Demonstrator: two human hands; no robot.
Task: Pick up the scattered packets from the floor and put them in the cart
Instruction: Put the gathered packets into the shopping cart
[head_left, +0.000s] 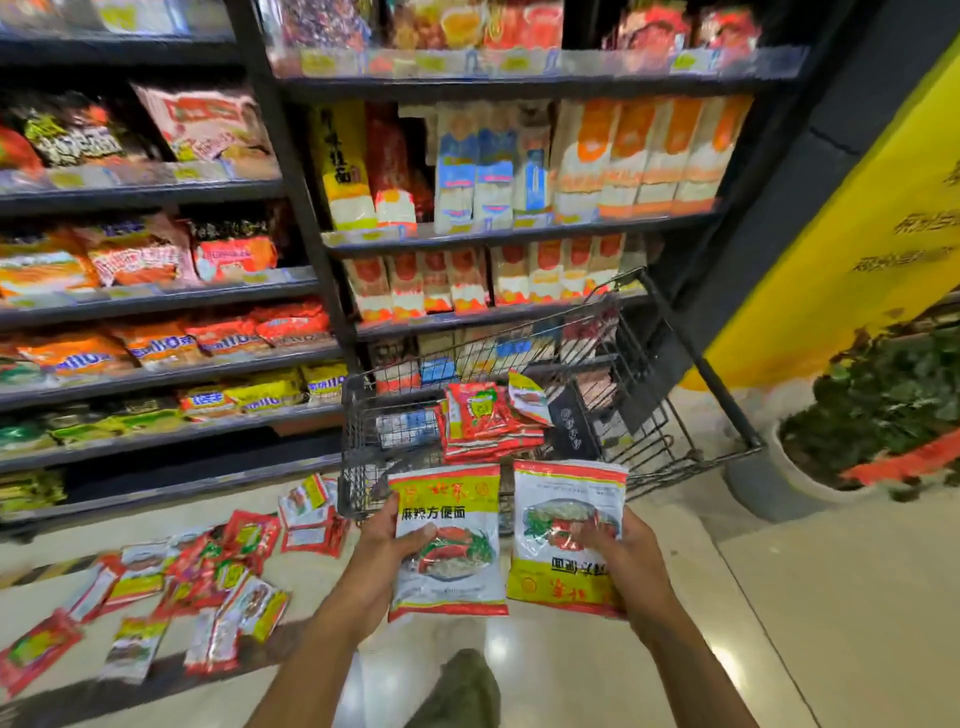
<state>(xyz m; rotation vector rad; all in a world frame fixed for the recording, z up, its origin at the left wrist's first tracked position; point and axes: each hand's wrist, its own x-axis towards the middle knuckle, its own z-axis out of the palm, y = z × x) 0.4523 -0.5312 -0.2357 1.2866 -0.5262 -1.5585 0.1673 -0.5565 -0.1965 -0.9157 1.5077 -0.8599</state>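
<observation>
Partly complete. In black wire cart (347, 415): stacked red plastic packets (488, 421). Gripped by left hand (384, 540): yellow-and-white noodle packet (447, 571). Gripped by right hand (623, 558): matching upside-down packet (561, 499). Both near cart. Left on glossy floor (779, 623): many scattered packets (197, 577).

Cart (631, 358) partly behind packets (457, 582); shelf labels (319, 62) blurry.

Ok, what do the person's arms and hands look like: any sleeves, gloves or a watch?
The left arm and right arm are bare right down to the bottom edge of the picture, with no sleeve in view. The left grip and right grip are ungloved. No ring, watch, band or marking shows on the fingers or wrists.
</observation>
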